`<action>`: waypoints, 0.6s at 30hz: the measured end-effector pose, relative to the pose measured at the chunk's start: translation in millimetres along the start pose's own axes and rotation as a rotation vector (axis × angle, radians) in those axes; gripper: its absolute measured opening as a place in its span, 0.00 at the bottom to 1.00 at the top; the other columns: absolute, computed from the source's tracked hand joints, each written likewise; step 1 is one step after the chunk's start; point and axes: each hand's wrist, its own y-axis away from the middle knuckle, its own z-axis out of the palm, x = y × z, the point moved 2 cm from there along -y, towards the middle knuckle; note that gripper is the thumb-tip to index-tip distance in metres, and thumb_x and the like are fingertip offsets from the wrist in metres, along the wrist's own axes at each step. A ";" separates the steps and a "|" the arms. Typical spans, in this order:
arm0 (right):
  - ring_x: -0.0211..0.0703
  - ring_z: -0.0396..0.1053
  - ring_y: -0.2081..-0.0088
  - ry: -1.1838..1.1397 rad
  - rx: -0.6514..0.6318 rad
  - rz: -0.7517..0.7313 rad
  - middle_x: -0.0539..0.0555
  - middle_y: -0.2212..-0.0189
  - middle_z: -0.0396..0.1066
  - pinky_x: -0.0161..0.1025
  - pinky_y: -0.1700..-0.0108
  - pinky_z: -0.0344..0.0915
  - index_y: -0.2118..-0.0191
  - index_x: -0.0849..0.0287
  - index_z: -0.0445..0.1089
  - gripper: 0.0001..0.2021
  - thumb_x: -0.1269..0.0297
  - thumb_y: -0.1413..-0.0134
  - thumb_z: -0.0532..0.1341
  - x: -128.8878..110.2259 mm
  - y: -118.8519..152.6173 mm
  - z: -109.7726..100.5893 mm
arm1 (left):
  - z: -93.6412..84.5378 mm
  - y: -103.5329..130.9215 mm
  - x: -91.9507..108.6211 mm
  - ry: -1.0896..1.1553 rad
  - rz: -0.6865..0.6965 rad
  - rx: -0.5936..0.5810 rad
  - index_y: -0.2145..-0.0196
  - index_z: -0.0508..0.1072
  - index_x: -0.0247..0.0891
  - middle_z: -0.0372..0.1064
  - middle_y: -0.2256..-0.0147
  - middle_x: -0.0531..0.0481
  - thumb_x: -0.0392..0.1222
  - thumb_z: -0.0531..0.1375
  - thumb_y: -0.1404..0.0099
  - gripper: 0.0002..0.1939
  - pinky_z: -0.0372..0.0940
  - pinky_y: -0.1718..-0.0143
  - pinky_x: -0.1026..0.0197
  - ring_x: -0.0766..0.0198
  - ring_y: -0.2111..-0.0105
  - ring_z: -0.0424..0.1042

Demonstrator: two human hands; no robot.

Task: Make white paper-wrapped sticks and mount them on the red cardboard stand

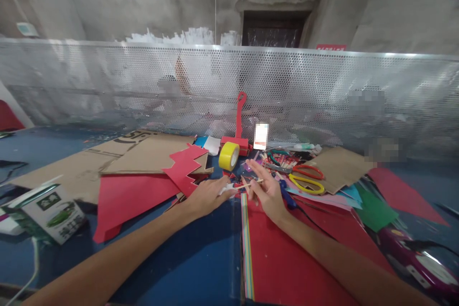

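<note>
My left hand point(208, 197) is closed, its thumb and fingers pinching a small crumpled white piece point(229, 189), perhaps tissue or paper. A thin wooden stick point(245, 185) runs from that white piece across to my right hand point(268, 195). The stick's other end sits between the thumb and fingers of my right hand, whose upper fingers point up and forward. Just beyond both hands stands a roll of yellow tape point(228, 156). Jagged red cardboard point(184, 167) lies beside my left hand. Under my right forearm is a stack of coloured sheets, red on top point(287, 253).
Orange-handled and yellow-handled scissors point(306, 183) lie right of my right hand, near a blue tool with a cord point(287, 195). A red cardboard piece with a handle point(239, 117) leans on the perforated metal screen point(143, 86). A green-white box point(53, 215) stands left.
</note>
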 end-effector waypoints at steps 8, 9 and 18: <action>0.27 0.67 0.80 0.038 0.096 -0.100 0.61 0.32 0.50 0.31 0.86 0.60 0.34 0.42 0.57 0.27 0.62 0.38 0.59 -21.9 2.7 -0.3 | 0.3 -5.3 -16.8 0.199 -0.065 0.062 0.59 0.70 0.40 0.74 0.65 0.48 0.60 0.50 0.30 0.21 0.59 0.66 0.62 0.56 0.63 0.73; 0.28 0.67 0.80 0.048 0.073 -0.097 0.61 0.32 0.50 0.31 0.85 0.62 0.34 0.42 0.57 0.27 0.62 0.38 0.59 -22.8 3.2 0.6 | 0.9 -5.9 -18.6 0.227 -0.066 0.071 0.60 0.70 0.40 0.73 0.66 0.49 0.59 0.50 0.30 0.20 0.59 0.66 0.62 0.57 0.65 0.72; 0.32 0.73 0.76 0.135 -0.273 0.000 0.59 0.31 0.48 0.37 0.72 0.74 0.31 0.39 0.50 0.31 0.62 0.36 0.58 -5.2 13.9 19.1 | 8.0 -1.8 3.9 0.610 0.041 -0.036 0.62 0.68 0.36 0.66 0.73 0.53 0.58 0.49 0.29 0.21 0.59 0.75 0.66 0.67 0.78 0.65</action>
